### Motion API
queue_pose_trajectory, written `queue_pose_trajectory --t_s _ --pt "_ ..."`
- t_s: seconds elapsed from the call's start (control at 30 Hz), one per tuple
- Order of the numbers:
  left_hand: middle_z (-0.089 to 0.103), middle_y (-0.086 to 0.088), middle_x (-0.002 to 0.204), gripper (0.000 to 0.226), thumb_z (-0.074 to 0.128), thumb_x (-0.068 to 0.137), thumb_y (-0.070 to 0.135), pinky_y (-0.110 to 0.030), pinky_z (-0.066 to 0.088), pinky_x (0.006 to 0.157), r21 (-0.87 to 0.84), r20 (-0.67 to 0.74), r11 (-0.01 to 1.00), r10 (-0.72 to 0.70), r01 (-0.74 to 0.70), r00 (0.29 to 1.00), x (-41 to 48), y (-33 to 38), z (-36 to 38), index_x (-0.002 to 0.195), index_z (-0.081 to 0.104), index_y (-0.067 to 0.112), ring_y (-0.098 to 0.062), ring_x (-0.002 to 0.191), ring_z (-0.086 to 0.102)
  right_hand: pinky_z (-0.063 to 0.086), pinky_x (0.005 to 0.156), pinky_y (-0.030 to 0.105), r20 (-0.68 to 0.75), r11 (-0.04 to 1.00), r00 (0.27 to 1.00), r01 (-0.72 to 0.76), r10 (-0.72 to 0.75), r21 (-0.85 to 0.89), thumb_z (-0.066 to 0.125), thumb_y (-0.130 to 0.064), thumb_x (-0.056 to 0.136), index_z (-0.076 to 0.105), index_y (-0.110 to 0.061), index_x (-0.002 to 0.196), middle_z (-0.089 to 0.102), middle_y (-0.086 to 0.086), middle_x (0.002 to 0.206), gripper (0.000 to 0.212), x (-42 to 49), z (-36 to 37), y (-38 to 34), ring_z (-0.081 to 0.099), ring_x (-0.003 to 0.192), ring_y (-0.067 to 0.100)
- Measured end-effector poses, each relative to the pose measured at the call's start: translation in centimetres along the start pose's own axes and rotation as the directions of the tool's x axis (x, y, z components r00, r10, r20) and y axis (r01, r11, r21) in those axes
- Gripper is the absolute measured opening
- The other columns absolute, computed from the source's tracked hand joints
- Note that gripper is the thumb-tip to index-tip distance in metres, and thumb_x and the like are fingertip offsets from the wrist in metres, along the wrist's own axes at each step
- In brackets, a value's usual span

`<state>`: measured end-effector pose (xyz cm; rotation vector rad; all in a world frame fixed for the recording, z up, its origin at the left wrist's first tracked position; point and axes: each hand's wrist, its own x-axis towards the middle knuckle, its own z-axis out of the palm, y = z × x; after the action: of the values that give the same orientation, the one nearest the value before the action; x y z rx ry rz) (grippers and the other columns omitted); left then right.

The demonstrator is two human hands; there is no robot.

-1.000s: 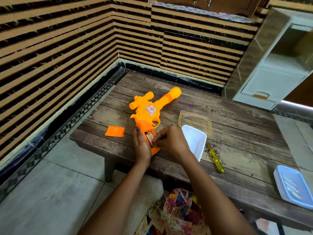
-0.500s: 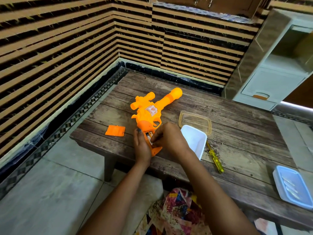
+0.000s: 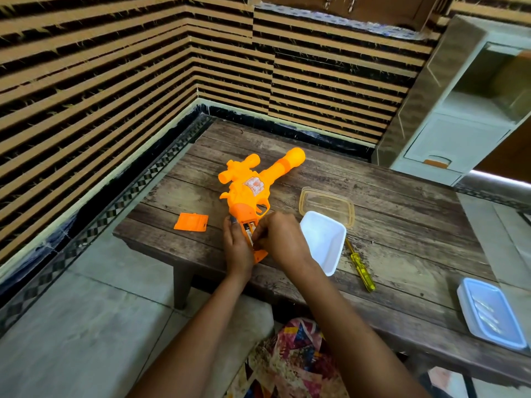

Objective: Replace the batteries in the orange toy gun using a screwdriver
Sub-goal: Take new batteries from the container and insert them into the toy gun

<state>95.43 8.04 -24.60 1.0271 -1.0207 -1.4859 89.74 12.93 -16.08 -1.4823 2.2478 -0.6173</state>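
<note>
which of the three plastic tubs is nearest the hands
The white tub, touching the right hand's wrist side; the clear tub sits behind it, the blue one far right.

A home room: striped wall panels [image 3: 115, 90], tiled floor [image 3: 86, 326], a low wooden bench [image 3: 402, 225] and a plastic drawer cabinet [image 3: 459, 139].

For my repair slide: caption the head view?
Both hands work at the orange toy gun's open battery compartment; cover and screwdriver lie aside.
</note>
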Motion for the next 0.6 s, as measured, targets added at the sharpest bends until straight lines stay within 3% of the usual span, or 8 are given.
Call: queue_pose_trajectory --t_s 0.17,0.33,0.5,0.6 --pt "0.058 -0.007 0.099 0.029 0.032 0.101 0.026 -0.03 0.043 0.075 0.017 0.015 1.0 0.014 -0.014 1.0 -0.1 0.1 -0.1 0.117 0.048 0.008 -0.015 0.086 0.054 0.054 0.074 0.031 -0.063 0.999 0.998 -0.007 0.01 0.049 0.063 0.001 0.074 0.076 -0.015 0.076 0.073 0.006 0.081 0.02 -0.5 0.5 0.3 0.066 0.076 0.021" --pt "0.057 -0.008 0.1 0.034 0.029 0.102 0.019 -0.031 0.043 0.076 0.038 0.0 0.999 0.005 -0.005 1.0 -0.4 0.5 -0.2 0.123 0.047 0.001 -0.019 0.087 0.054 0.054 0.073 0.034 -0.1 0.997 0.995 0.013 -0.006 0.073 0.061 0.003 0.073 0.075 -0.014 0.075 0.072 0.005 0.08 0.021 -0.8 1.0 0.4 0.065 0.074 0.019" --pt "0.06 0.003 0.083 0.023 0.037 0.1 0.022 -0.015 0.046 0.063 0.073 0.054 0.997 0.024 -0.028 0.998 -0.6 1.5 -0.3 0.107 0.053 0.009 0.005 0.065 0.059 0.043 0.077 0.03 -0.239 0.996 0.971 0.04 -0.02 0.081 0.061 -0.007 0.083 0.069 -0.009 0.103 0.065 0.011 0.105 0.022 -2.4 1.9 0.5 0.059 0.096 0.026" --pt "0.063 0.004 0.084 0.019 0.044 0.097 0.024 -0.016 0.048 0.064 0.099 0.079 0.995 -0.03 0.022 0.996 -0.4 2.0 -0.6 0.108 0.055 0.013 -0.002 0.07 0.061 0.037 0.069 0.028 -0.249 0.991 0.968 0.068 -0.039 0.111 0.055 -0.009 0.086 0.062 -0.007 0.107 0.061 0.013 0.106 0.023 -3.2 2.9 0.6 0.056 0.094 0.028"
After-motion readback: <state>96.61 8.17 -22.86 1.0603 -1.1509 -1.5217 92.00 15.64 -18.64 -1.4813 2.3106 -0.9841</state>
